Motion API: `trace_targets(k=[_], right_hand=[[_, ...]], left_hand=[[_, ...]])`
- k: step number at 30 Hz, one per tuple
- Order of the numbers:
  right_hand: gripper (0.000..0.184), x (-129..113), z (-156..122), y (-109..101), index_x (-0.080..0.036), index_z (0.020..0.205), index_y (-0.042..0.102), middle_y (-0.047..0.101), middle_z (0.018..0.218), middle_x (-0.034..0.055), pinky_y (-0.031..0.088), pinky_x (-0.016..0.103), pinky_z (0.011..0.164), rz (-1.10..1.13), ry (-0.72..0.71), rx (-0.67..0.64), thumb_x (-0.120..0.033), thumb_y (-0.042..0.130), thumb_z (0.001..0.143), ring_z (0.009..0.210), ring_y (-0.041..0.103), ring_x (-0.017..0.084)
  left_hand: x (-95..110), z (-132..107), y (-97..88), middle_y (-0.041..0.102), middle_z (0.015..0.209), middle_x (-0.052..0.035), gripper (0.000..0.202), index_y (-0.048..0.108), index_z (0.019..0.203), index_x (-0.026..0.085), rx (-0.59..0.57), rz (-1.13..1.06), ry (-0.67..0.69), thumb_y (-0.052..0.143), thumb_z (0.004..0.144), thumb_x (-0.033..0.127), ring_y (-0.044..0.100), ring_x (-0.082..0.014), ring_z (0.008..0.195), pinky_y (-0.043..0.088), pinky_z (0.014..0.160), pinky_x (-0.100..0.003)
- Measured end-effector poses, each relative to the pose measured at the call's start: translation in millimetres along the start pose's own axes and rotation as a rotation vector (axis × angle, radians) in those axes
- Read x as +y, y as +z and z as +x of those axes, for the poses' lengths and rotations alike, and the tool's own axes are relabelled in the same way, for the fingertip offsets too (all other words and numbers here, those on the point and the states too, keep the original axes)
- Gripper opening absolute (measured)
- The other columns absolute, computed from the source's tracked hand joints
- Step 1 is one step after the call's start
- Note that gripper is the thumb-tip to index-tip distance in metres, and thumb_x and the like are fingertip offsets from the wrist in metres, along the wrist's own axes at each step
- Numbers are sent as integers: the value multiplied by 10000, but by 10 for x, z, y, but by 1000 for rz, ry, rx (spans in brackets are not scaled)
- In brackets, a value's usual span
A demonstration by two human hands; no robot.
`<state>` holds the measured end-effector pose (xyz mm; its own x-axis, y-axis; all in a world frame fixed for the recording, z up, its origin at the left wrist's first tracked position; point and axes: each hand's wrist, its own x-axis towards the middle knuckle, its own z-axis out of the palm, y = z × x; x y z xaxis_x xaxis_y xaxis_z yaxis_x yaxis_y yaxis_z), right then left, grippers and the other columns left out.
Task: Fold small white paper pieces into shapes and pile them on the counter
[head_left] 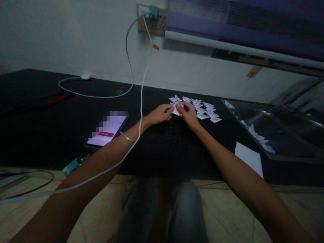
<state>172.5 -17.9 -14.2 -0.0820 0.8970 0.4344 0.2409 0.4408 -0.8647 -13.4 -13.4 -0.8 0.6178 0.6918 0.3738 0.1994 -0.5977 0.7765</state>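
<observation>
A small piece of white paper (176, 111) is held between my two hands above the dark countertop (162, 152). My left hand (161, 113) pinches its left side with thumb and fingers. On the other side, my right hand (188, 114) grips the paper, its thumb lying on top. Just behind and to the right of my hands lie several folded white paper pieces (209, 109) in slanting rows. How the held paper is folded is too small to make out.
A lit phone (107, 130) lies left of my left forearm, with keys (73, 165) near the front edge. A white cable (141, 101) hangs across that forearm. At right are a white paper sheet (249, 158) and a metal sink (286, 135) with folded papers (258, 136) along its rim.
</observation>
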Motion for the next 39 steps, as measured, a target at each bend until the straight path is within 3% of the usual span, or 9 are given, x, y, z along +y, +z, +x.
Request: trace_targets(k=[4, 10, 15, 20, 25, 28, 32, 36, 39], right_hand=[[548, -25, -7, -22, -220, 785, 674, 586, 611, -7, 375, 280, 505, 22, 38, -71, -767, 654, 806, 527, 498, 120], [581, -53, -18, -37, -216, 728, 678, 609, 579, -7, 397, 281, 496, -21, 19, -30, -795, 665, 765, 501, 484, 121], [584, -85, -38, -33, -211, 685, 666, 599, 569, 1, 410, 289, 494, -34, 16, -13, -789, 660, 776, 498, 464, 123], [575, -78, -40, 4, -213, 733, 680, 610, 598, 21, 395, 308, 504, -36, 26, -42, -784, 646, 790, 521, 496, 145], [554, -105, -44, 5, -238, 780, 667, 576, 619, -4, 411, 312, 561, -99, -62, -46, -790, 630, 804, 602, 517, 163], [560, -132, -56, -18, -238, 684, 623, 529, 580, -13, 412, 315, 572, -148, -107, -1, -783, 633, 812, 602, 500, 162], [579, -188, -88, -43, -227, 578, 590, 505, 523, -16, 381, 314, 548, -189, -97, 4, -727, 621, 867, 535, 475, 144], [471, -236, -99, -51, -234, 721, 744, 517, 498, -23, 394, 315, 526, -164, -88, 43, -664, 647, 887, 495, 490, 145], [386, -229, -81, -55, -254, 915, 810, 602, 544, -12, 453, 325, 529, -113, -61, 73, -606, 653, 898, 508, 544, 160]], left_hand=[[-28, 3, -18, 530, 599, 17, 447, 565, 828, 173, 4, 5, 29, 388, 1052, 517, 432, -87, 503, 327, 516, -231], [-25, 0, -21, 523, 591, 23, 448, 591, 856, 168, -9, -27, 26, 412, 1047, 532, 448, -85, 503, 334, 523, -231], [-33, 25, -9, 547, 630, 10, 333, 574, 818, 175, -2, -141, 18, 523, 1017, 438, 508, -88, 559, 403, 564, -224], [-18, 33, -12, 527, 637, 19, 307, 574, 838, 181, 6, -161, 15, 560, 995, 444, 494, -88, 550, 412, 548, -227], [-11, 31, -29, 509, 614, 26, 334, 554, 792, 194, 84, -182, -24, 584, 977, 471, 477, -83, 522, 397, 522, -237], [15, 19, -50, 484, 570, 42, 316, 589, 782, 196, 148, -182, -85, 602, 968, 451, 448, -77, 478, 373, 494, -239], [80, 0, -80, 507, 505, 36, 377, 627, 719, 173, 144, -160, -124, 629, 950, 471, 502, -84, 467, 391, 516, -242], [59, 27, -83, 603, 572, -5, 432, 652, 776, 158, 143, -213, -150, 629, 938, 559, 565, -84, 496, 357, 489, -224], [-27, 72, -78, 655, 648, -42, 525, 651, 919, 165, 149, -333, -215, 480, 986, 657, 590, -83, 493, 289, 437, -225]])
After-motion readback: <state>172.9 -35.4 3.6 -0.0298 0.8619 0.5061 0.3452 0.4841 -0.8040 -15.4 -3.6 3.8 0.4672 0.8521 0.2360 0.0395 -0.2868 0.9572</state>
